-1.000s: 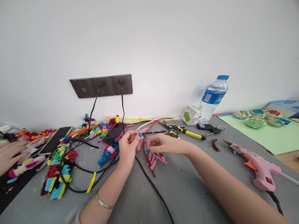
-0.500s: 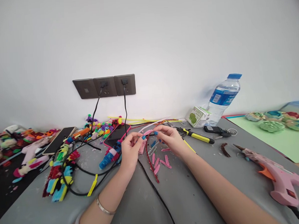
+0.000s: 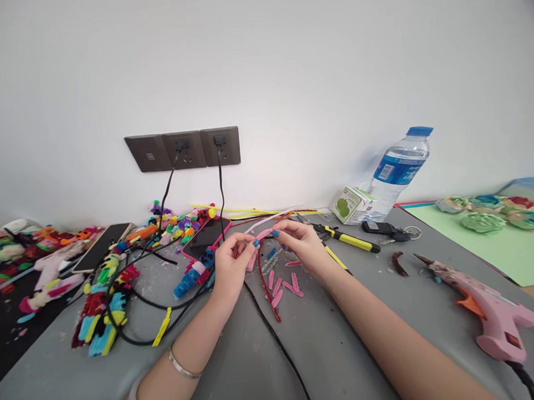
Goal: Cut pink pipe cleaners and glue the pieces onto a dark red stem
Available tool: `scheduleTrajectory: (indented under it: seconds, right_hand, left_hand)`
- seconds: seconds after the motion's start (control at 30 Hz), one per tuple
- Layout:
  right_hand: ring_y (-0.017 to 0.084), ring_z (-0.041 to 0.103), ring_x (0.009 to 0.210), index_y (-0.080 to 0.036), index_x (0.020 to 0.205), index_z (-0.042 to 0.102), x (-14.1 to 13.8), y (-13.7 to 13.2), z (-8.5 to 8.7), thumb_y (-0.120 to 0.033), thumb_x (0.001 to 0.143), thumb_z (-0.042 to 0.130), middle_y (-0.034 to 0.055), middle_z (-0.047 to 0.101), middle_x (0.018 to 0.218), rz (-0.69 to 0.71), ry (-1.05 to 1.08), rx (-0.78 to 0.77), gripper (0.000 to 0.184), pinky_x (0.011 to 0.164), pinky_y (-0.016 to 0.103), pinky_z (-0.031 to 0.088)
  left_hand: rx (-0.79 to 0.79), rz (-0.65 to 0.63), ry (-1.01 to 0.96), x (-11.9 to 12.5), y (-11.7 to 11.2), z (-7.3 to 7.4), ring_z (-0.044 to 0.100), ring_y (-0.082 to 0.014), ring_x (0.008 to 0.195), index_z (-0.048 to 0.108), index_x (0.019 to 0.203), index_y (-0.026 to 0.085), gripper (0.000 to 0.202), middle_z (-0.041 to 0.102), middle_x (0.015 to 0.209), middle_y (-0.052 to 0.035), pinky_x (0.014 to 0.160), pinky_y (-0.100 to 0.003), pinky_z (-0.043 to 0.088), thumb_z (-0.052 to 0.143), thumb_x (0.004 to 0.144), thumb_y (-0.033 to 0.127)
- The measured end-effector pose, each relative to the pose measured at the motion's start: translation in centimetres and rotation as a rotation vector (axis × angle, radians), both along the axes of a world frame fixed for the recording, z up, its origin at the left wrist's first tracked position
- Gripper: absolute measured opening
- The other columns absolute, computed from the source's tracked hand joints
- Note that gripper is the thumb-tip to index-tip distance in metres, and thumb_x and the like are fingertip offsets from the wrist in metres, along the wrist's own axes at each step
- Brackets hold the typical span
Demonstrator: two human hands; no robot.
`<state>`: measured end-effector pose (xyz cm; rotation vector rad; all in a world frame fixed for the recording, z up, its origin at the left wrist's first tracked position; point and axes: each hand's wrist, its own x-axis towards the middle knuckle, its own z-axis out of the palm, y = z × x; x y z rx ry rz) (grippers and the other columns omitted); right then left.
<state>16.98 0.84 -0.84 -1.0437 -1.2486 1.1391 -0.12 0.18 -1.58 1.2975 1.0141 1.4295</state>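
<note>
Between my two hands is a pink pipe cleaner (image 3: pixel 264 233), raised a little over the table. My left hand (image 3: pixel 231 263) pinches its left end between thumb and fingers. My right hand (image 3: pixel 298 243) has its fingertips closed on the other end. Below them lie several short folded pink pipe cleaner pieces (image 3: pixel 277 297) and a red tinsel stem (image 3: pixel 266 280). More pink fuzzy material shows under my left fingertips, partly hidden.
A black cable (image 3: pixel 274 334) runs across the grey table. Yellow-handled pliers (image 3: pixel 352 239), a water bottle (image 3: pixel 395 172), a small box (image 3: pixel 351 206) and a pink glue gun (image 3: pixel 487 308) stand or lie right. Phones (image 3: pixel 103 247) and colourful pipe cleaner figures (image 3: pixel 105 310) lie left.
The view has shifted slightly. My hands stay close together on the pink pipe cleaner, with the right fingertips a little nearer its end.
</note>
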Motion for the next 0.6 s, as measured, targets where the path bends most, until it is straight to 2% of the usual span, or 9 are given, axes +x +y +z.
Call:
scheduleTrajectory:
  seconds: [0.17,0.33,0.6]
  right_hand:
    - [0.012,0.043,0.06,-0.019,0.08,0.066,-0.01,-0.13,0.12,-0.051,0.07,0.075,0.0003,0.059,0.071,-0.001,0.003,0.017,0.034,0.055,0.027,0.033]
    - [0.012,0.043,0.062,-0.02,0.079,0.065,0.01,-0.22,0.25,-0.049,0.07,0.075,0.0005,0.059,0.073,-0.007,0.002,0.029,0.032,0.056,0.027,0.033]
    - [0.012,0.04,0.057,-0.019,0.082,0.067,0.11,-0.28,0.33,-0.054,0.073,0.071,-0.0012,0.054,0.065,-0.001,-0.026,0.022,0.036,0.054,0.027,0.032]
  left_hand:
    - [0.037,-0.01,0.048,-0.08,0.0,0.01,0.037,-0.0083,0.052,0.07,0.076,0.017,0.013,0.036,0.058,0.0054,0.048,-0.019,0.033,0.074,0.074,0.03]
    - [-0.002,-0.055,0.036,0.01,-0.08,0.07,0.036,-0.0075,0.046,0.069,0.077,0.018,0.015,0.034,0.057,0.0065,0.043,-0.02,0.032,0.072,0.075,0.032]
    - [0.027,-0.008,0.042,-0.06,-0.04,0.23,0.036,-0.0087,0.05,0.069,0.075,0.018,0.014,0.035,0.058,0.0056,0.046,-0.02,0.032,0.073,0.074,0.032]
